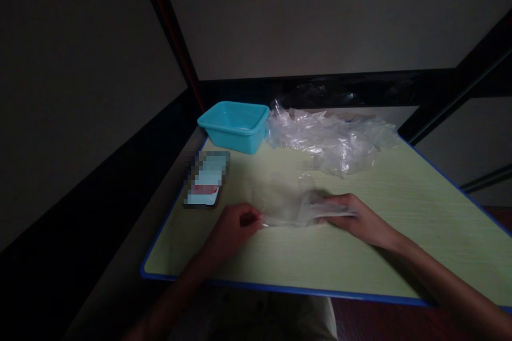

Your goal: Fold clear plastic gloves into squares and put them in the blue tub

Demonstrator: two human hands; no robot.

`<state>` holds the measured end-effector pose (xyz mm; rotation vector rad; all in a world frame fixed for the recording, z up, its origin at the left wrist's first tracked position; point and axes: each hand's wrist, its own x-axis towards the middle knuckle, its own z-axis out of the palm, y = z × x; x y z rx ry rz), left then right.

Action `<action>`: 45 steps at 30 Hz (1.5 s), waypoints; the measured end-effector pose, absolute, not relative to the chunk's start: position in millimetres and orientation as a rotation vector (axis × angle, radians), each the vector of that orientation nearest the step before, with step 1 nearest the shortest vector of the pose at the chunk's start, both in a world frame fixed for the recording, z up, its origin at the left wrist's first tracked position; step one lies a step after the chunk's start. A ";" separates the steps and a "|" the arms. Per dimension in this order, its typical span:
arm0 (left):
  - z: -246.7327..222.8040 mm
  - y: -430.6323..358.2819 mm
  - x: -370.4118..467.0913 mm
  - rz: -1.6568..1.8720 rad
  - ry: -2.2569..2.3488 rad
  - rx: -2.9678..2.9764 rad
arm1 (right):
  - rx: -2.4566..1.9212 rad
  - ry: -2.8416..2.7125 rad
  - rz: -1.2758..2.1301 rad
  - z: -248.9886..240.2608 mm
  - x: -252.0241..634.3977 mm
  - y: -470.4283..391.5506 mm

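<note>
A clear plastic bag [286, 216] is stretched between my two hands, just over the table near its front; motion blurs it. My left hand [236, 224] pinches the bag's left end between thumb and fingertips. On the other side, my right hand [350, 218] is closed round the bag's bunched right part, with some of the plastic lying across the fingers. Beyond the hands, a crumpled heap of clear plastic bags [332, 138] rests toward the back of the table.
A turquoise plastic basin [236, 125] stands at the back left, touching or very near the heap. In front of it lies a phone [208, 178] with a lit, pixelated screen. The pale table [420, 218] has a blue edge, and walls rise behind it and to the left.
</note>
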<state>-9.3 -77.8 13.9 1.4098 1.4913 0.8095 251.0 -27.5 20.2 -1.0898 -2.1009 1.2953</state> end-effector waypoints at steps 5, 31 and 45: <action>16.4 -72.9 -9.3 0.804 1.486 1.300 | -1.157 -2.004 1.350 18.2 245.6 -22.8; 21.8 -85.3 -10.0 1.038 1.552 1.246 | -1.181 -1.732 1.422 8.4 249.0 -35.3; 23.2 -82.0 -13.4 1.051 1.599 1.222 | -1.239 -1.791 1.324 13.1 243.5 -41.4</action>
